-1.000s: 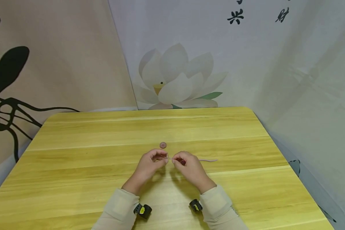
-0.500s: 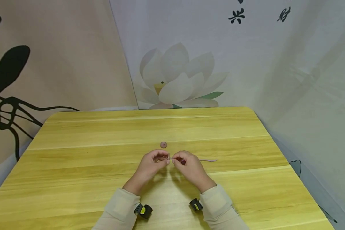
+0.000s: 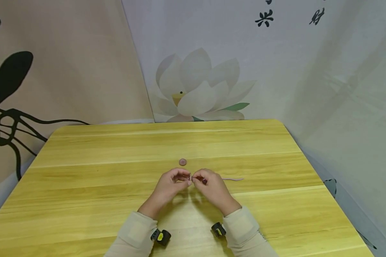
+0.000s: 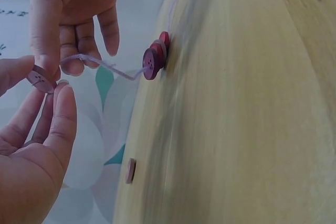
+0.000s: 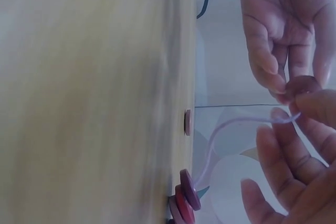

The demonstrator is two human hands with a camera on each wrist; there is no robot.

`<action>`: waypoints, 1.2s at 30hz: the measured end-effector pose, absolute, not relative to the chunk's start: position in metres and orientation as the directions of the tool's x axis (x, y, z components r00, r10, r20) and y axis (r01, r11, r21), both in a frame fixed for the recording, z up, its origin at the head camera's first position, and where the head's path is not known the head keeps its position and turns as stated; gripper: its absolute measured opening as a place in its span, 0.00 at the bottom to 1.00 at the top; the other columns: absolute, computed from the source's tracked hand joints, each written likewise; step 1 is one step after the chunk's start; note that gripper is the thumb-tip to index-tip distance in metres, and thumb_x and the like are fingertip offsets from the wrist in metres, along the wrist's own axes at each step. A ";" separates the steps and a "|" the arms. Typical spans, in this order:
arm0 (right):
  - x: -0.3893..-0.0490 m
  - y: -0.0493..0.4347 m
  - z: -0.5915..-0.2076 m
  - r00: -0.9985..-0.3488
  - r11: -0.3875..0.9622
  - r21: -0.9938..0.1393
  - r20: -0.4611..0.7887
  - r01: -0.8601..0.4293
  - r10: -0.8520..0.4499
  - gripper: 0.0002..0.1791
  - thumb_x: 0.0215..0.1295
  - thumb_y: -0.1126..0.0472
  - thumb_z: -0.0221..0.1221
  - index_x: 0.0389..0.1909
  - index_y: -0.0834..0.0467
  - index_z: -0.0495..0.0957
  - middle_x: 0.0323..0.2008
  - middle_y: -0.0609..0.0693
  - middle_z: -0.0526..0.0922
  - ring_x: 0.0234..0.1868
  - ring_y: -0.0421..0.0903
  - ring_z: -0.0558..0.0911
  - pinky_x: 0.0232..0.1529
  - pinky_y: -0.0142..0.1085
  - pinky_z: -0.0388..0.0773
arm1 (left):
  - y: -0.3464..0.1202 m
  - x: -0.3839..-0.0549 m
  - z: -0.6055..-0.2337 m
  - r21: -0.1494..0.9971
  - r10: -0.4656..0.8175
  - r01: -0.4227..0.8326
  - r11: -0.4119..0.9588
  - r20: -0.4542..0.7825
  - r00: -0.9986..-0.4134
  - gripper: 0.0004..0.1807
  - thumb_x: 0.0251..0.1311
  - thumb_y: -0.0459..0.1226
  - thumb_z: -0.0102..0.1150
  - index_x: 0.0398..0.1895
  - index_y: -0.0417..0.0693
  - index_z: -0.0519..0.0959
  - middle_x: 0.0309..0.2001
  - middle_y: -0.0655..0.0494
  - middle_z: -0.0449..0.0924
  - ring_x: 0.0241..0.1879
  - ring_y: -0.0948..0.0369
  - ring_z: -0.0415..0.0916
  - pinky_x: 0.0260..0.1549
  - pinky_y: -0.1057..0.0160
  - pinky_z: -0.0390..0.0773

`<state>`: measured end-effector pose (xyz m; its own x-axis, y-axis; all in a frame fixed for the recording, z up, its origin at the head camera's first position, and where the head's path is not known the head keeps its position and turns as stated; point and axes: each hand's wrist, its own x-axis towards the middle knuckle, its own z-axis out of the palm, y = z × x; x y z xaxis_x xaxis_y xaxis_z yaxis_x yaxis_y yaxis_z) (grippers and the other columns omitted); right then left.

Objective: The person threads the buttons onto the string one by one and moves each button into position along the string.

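My left hand (image 3: pixel 168 184) pinches a brownish-pink button (image 4: pixel 41 79) on edge between thumb and fingers. Close against it, my right hand (image 3: pixel 213 184) pinches a thin lilac cord (image 4: pixel 122 72) near its end, right at the button's face. From there the cord sags to several dark red and pink buttons (image 4: pixel 151 64) strung on it, which lean together on the table. In the head view the right hand mostly hides them, and the cord's tail runs out to the right. One loose pinkish button (image 3: pixel 182 162) lies flat just beyond the hands.
The wooden table (image 3: pixel 115 150) stretches out on all sides of the hands. Behind it hangs a pale curtain (image 3: pixel 212 28) printed with a lotus. Each wrist wears a black strap-on camera (image 3: pixel 161 236), close above the tabletop.
My left hand has edged right with its button, so the gap to the right hand's fingertips has closed. The right hand, strung buttons and loose button have stayed in place.
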<state>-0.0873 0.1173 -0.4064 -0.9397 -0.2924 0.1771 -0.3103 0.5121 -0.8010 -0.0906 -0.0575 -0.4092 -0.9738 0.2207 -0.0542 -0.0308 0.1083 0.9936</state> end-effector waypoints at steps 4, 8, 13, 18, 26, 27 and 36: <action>-0.087 0.117 -0.407 -0.939 0.514 -0.797 0.185 -0.316 -0.290 0.04 0.66 0.66 0.59 0.37 0.57 0.82 0.35 0.46 0.82 0.34 0.40 0.77 0.35 0.31 0.76 | -0.057 -0.091 -0.410 0.993 0.233 -0.022 0.118 -0.050 -0.971 0.15 0.56 0.30 0.65 0.46 0.35 0.78 0.44 0.47 0.80 0.44 0.57 0.76 0.41 0.65 0.77; -0.087 0.116 -0.407 -0.937 0.518 -0.792 0.196 -0.325 -0.288 0.04 0.65 0.66 0.59 0.36 0.58 0.82 0.35 0.46 0.82 0.35 0.40 0.77 0.36 0.31 0.77 | -0.057 -0.091 -0.410 0.990 0.238 -0.017 0.142 -0.050 -0.970 0.15 0.56 0.31 0.65 0.47 0.35 0.78 0.44 0.47 0.80 0.45 0.55 0.77 0.40 0.65 0.77; -0.086 0.115 -0.407 -0.937 0.523 -0.786 0.206 -0.330 -0.282 0.04 0.65 0.67 0.60 0.36 0.58 0.82 0.34 0.46 0.82 0.35 0.40 0.78 0.37 0.32 0.77 | -0.057 -0.090 -0.410 0.989 0.236 -0.021 0.149 -0.056 -0.970 0.15 0.57 0.31 0.65 0.47 0.36 0.78 0.43 0.47 0.80 0.45 0.54 0.77 0.39 0.65 0.77; -0.086 0.115 -0.407 -0.942 0.518 -0.796 0.192 -0.313 -0.275 0.03 0.65 0.66 0.60 0.36 0.57 0.82 0.34 0.45 0.82 0.35 0.40 0.78 0.37 0.32 0.77 | -0.058 -0.089 -0.410 0.989 0.236 -0.015 0.147 -0.050 -0.970 0.15 0.57 0.31 0.64 0.47 0.35 0.78 0.43 0.47 0.80 0.45 0.55 0.77 0.39 0.66 0.77; -0.086 0.115 -0.406 -0.955 0.509 -0.820 0.144 -0.262 -0.261 0.03 0.67 0.63 0.59 0.37 0.55 0.81 0.31 0.44 0.82 0.29 0.39 0.75 0.30 0.31 0.75 | -0.058 -0.088 -0.409 0.990 0.233 -0.026 0.140 -0.058 -0.971 0.15 0.58 0.31 0.64 0.48 0.35 0.78 0.44 0.47 0.80 0.46 0.54 0.76 0.40 0.67 0.77; -0.086 0.115 -0.407 -0.954 0.509 -0.819 0.144 -0.264 -0.263 0.03 0.67 0.63 0.59 0.37 0.56 0.81 0.31 0.44 0.82 0.30 0.39 0.75 0.31 0.31 0.75 | -0.058 -0.088 -0.409 0.990 0.230 -0.027 0.140 -0.059 -0.971 0.15 0.58 0.31 0.64 0.48 0.35 0.78 0.44 0.47 0.80 0.46 0.54 0.76 0.39 0.66 0.77; -0.085 0.114 -0.406 -0.944 0.524 -0.798 0.163 -0.297 -0.287 0.05 0.66 0.65 0.59 0.39 0.58 0.82 0.35 0.46 0.83 0.37 0.41 0.79 0.42 0.39 0.78 | -0.057 -0.089 -0.410 0.992 0.211 -0.009 0.128 -0.036 -0.977 0.15 0.57 0.29 0.64 0.47 0.33 0.78 0.43 0.46 0.81 0.44 0.56 0.77 0.40 0.67 0.77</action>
<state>-0.0850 0.1144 -0.4064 -0.9440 -0.2872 0.1627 -0.2971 0.5244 -0.7980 -0.0887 -0.0573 -0.4102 -0.9768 0.2111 -0.0365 -0.0093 0.1281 0.9917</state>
